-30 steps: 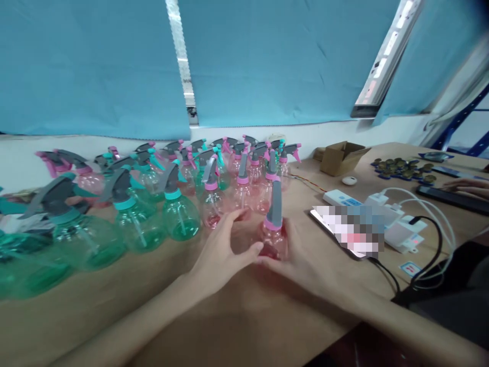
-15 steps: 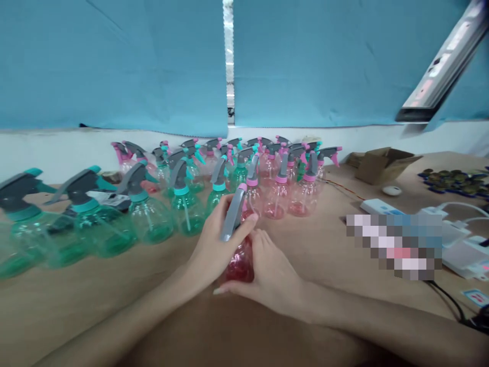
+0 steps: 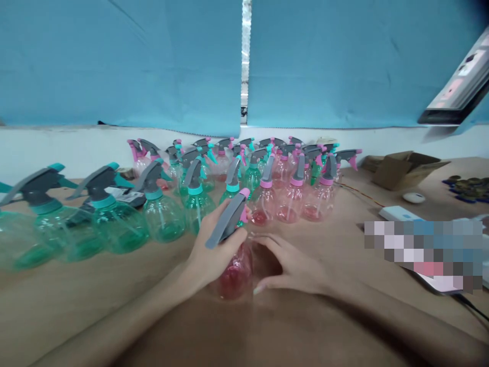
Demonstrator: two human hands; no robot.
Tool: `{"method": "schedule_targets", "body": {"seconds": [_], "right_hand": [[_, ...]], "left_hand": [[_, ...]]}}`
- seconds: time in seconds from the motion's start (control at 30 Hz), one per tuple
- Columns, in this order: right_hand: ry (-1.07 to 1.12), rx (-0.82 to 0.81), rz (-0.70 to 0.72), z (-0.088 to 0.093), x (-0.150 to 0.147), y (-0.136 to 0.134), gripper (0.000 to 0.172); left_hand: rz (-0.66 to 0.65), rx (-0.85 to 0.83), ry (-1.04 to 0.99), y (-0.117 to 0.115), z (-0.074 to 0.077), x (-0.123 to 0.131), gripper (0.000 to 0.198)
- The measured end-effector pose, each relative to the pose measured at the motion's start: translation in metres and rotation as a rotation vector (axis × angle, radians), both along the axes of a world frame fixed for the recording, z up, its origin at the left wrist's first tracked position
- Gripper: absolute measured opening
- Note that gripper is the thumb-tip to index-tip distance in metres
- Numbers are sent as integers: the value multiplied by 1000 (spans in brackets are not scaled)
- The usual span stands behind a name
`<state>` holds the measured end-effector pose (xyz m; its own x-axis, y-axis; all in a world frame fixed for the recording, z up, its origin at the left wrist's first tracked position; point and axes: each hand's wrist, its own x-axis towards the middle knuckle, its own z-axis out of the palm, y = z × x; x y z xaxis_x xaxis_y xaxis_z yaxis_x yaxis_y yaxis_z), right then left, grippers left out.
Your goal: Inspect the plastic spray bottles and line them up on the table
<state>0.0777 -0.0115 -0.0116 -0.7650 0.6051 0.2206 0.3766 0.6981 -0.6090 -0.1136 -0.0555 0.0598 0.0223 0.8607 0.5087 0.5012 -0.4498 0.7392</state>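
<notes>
My left hand (image 3: 217, 247) is wrapped round the neck of a clear pink spray bottle (image 3: 234, 278) with a grey and pink trigger head, near the table's front. The bottle looks slightly tilted. Just right of it, my right hand (image 3: 292, 262) has its thumb and fingers apart in a curve, with nothing between them. Beyond my hands stand three pink spray bottles (image 3: 290, 204) with pink collars, side by side. A slanting row of green spray bottles (image 3: 120, 224) with teal collars runs off to the left.
More pink and green spray bottles (image 3: 254, 173) crowd the back of the table (image 3: 344, 255). At the right are an open cardboard box (image 3: 401, 173), a white computer mouse (image 3: 413, 197), a pile of small dark pieces (image 3: 468, 188) and a blurred-out device (image 3: 424, 250). A blue curtain (image 3: 153, 66) hangs behind.
My right hand has let go of the pink spray bottle and opened to its right. My left hand still grips it; the trigger head has turned. The view has shifted left.
</notes>
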Motion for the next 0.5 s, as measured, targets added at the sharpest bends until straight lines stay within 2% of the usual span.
{"method": "schedule_targets", "body": {"seconds": [0.1,0.23,0.37,0.5], "right_hand": [[-31,51,-68,-15,17,11,82],[-45,148,-72,-28,30,19,76],[-66,164,-66,-32,30,20,73],[-87,150,-65,-29,28,18,71]], "left_hand": [[-35,35,15,0,3,0,11],[-45,17,39,1,4,-1,10],[-44,-2,22,0,1,-2,11],[36,-58,-39,-2,-6,0,10]]}}
